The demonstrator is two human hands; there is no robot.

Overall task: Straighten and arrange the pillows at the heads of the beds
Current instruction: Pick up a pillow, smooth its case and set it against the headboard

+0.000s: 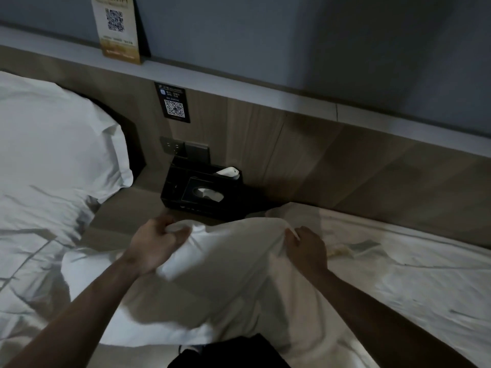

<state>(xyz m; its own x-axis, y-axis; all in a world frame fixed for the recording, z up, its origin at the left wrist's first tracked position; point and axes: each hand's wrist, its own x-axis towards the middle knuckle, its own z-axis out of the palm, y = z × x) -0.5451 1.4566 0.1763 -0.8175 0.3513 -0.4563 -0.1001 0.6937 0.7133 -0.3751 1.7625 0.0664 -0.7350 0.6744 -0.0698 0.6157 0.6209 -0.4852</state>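
2 hands grip 1 soft white pillow (pixel 212 274) just in front of the black tissue box (pixel 202 192): your left hand (pixel 154 243) bunches 1 top corner, your right hand (pixel 305 245) pinches the other. It looks light and floppy, so hold both corners. Another pillow (pixel 53 134) lies left of the box.
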